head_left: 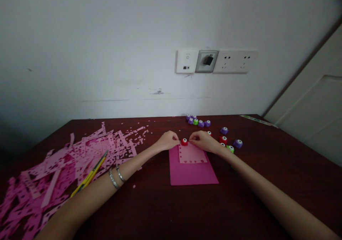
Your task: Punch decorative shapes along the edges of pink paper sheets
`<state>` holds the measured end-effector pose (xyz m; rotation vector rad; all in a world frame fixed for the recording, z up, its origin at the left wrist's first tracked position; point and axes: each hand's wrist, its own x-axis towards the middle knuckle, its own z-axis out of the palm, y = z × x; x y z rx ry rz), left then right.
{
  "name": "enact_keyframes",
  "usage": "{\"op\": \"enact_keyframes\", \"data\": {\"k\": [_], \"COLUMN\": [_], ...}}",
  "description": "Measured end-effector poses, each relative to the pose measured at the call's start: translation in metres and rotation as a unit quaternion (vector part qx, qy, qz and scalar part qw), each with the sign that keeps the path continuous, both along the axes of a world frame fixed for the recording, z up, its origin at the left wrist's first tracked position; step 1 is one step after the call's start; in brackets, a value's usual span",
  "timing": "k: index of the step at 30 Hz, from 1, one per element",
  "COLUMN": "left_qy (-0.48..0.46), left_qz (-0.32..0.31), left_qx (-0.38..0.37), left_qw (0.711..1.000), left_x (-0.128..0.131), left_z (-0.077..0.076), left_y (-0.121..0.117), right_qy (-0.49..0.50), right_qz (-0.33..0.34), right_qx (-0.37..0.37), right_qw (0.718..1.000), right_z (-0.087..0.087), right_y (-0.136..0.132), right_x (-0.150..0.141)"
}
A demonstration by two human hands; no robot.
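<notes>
Head view: pinching with the right hand (202,140), thumb and finger brought together, seemingly on the upper edge of the light pink sheet (192,153). With the left hand (169,140), bringing the fingertips close together just beside the red punch (184,142); not being able to tell if gripping the sheet's corner, touching the punch, or neither. Between the two hands, seeing this red punch at the sheet's upper left corner.

Judging from this, probably fitting the punch to the border for making one more hole. Already seeing small holes along the left and lower edges, but not making out any along the right edge. For the next move, likely needing to hold the paper flat in the slot, to match the spacing, and then to press the cap straight down without skewing the sheet.

Under the light sheet, seeing a larger magenta sheet (191,174) lying on the dark table (146,211). Near the right forearm, finding more punches (222,139), red, green and purple, and farther back another cluster (201,123). Beyond the left forearm, noticing a heap of pink scraps (50,188) with a yellow tool (92,172) lying across.
</notes>
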<state>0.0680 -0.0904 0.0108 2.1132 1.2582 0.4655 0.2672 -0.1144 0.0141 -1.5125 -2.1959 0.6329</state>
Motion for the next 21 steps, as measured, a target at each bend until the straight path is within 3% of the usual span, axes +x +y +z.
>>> {"op": "enact_keyframes", "data": {"k": [11, 16, 21], "left_qy": [-0.01, -0.041, -0.039], "left_qz": [0.016, 0.011, -0.021], "left_qx": [0.011, 0.026, -0.037], "left_qw": [1.0, 0.999, 0.998], "left_x": [-0.005, -0.008, -0.006], "left_z": [0.002, 0.018, 0.036], "left_y": [0.009, 0.015, 0.017], "right_qy": [0.032, 0.071, 0.06], "right_qz": [-0.03, 0.002, 0.031], "right_qx": [0.022, -0.1, -0.206], "right_qw": [0.999, 0.992, 0.976], "right_z": [0.015, 0.028, 0.033], "right_y": [0.001, 0.007, 0.016], "right_x": [0.004, 0.002, -0.005]}}
